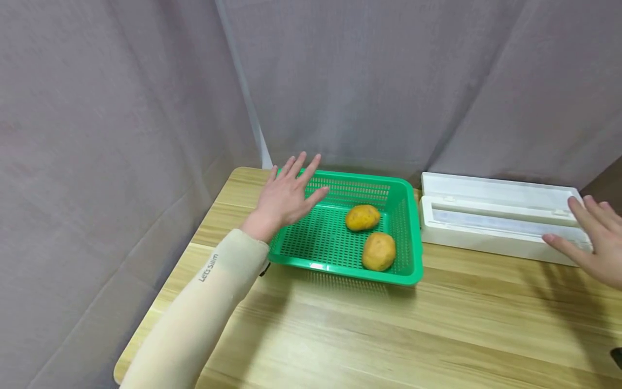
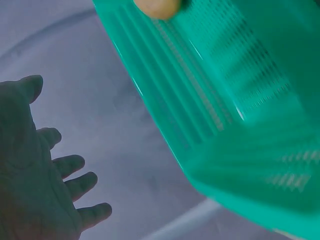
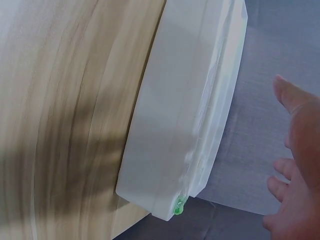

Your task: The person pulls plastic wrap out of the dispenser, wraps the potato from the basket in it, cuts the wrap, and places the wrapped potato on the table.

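Two potatoes, one yellow and oblong (image 1: 363,218), the other rounder and tan (image 1: 379,252), lie in the right part of a green plastic basket (image 1: 340,273). Over the basket's left end is my left hand (image 1: 286,197), its fingers spread and nothing in its grasp. The left wrist view shows that palm (image 2: 30,170) beside the basket's rim (image 2: 137,87). At the right, my right hand (image 1: 600,243) is held with straight, spread fingers over the end of a long white box (image 1: 486,242). The box's lid (image 1: 495,189) is raised at the back.
Basket and box stand side by side on a wood-grain table (image 1: 340,335). Grey curtains (image 1: 364,86) hang behind and to the left of it. A green piece (image 3: 179,204) shows on the box's end. A small dark object (image 1: 616,356) lies at the right edge.
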Tool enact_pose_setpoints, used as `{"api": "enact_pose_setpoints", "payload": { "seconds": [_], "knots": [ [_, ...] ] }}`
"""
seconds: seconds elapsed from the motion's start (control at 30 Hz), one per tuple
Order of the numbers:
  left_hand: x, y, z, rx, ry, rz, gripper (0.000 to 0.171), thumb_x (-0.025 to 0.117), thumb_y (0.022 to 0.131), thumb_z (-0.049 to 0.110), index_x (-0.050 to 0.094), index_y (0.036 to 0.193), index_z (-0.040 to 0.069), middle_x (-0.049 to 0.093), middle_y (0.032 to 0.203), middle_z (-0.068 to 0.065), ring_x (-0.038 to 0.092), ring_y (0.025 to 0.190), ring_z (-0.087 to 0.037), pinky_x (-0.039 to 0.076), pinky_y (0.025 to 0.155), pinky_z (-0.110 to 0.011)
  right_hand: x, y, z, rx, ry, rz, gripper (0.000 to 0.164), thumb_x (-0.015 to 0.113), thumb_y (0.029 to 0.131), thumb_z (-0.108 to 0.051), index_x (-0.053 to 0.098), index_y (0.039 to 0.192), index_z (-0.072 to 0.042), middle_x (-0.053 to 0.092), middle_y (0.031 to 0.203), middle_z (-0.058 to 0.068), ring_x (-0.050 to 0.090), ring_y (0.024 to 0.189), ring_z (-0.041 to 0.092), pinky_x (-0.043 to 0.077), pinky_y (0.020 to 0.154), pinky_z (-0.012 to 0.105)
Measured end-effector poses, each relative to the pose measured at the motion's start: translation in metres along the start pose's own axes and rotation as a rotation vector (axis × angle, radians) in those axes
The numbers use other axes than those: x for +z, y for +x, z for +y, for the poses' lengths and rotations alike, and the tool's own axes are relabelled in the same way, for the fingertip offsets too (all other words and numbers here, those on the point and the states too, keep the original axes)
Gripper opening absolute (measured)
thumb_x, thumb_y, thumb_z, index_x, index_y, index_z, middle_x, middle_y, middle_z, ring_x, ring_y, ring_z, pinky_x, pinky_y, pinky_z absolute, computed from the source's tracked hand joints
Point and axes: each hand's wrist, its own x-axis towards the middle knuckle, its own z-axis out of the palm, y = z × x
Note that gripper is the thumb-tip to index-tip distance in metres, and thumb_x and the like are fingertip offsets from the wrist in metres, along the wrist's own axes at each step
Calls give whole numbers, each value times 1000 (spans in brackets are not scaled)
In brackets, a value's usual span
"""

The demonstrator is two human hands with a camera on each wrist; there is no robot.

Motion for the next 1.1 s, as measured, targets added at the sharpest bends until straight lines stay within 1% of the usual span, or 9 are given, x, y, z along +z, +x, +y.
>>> {"api": "enact_pose_setpoints", "payload": {
  "seconds": [0.13,0.33,0.5,0.53,0.7,0.8,0.93,1.1],
  "knots": [
    [0,9,25,33,8,-14,77,32,110,67,2,173,34,6,180,-3,11,166,-27,11,132,-55,-2,3,2,-7,-17,-18,88,66,105,-40,20,166,4,13,163,44,8,154,62,-1,128,63],
    [4,25,61,81,44,-55,77,29,110,69,-1,172,35,5,180,-1,10,166,-25,10,132,-54,-5,3,7,18,-57,-99,94,65,105,-41,10,168,1,4,167,41,3,154,61,-5,125,68],
    [6,33,84,115,70,-83,77,28,110,69,-2,172,36,5,181,1,10,166,-23,11,132,-53,-3,2,9,36,-109,-143,97,63,106,-46,4,168,0,-2,168,38,0,155,60,-6,123,71],
    [6,34,89,119,74,-89,76,28,110,69,-2,172,37,5,181,1,9,166,-22,11,132,-53,-3,2,9,34,-111,-139,97,63,106,-47,4,168,0,-1,168,37,1,155,60,-6,123,71],
    [6,40,111,142,107,-112,75,25,110,70,-5,171,40,4,180,4,8,166,-20,10,133,-50,0,6,10,-9,-61,-62,94,68,104,-45,16,168,1,8,169,37,10,154,60,0,125,69],
    [6,42,124,157,145,-126,74,23,110,70,-7,171,40,4,180,5,9,166,-18,11,133,-48,0,7,13,-17,-58,-62,95,69,103,-45,15,168,-2,8,170,35,9,156,58,0,125,70],
    [9,47,141,168,200,-137,74,23,110,70,-9,170,41,4,180,8,10,165,-15,12,133,-45,1,6,16,-22,-76,-98,97,69,103,-46,11,170,-5,4,170,33,5,156,58,-3,123,73],
    [15,52,163,176,255,-154,76,22,108,74,-10,169,43,4,180,11,10,165,-12,10,133,-43,4,4,16,-57,-85,-69,94,69,103,-46,17,170,-6,9,170,34,11,154,60,1,124,71]
  ]
}}
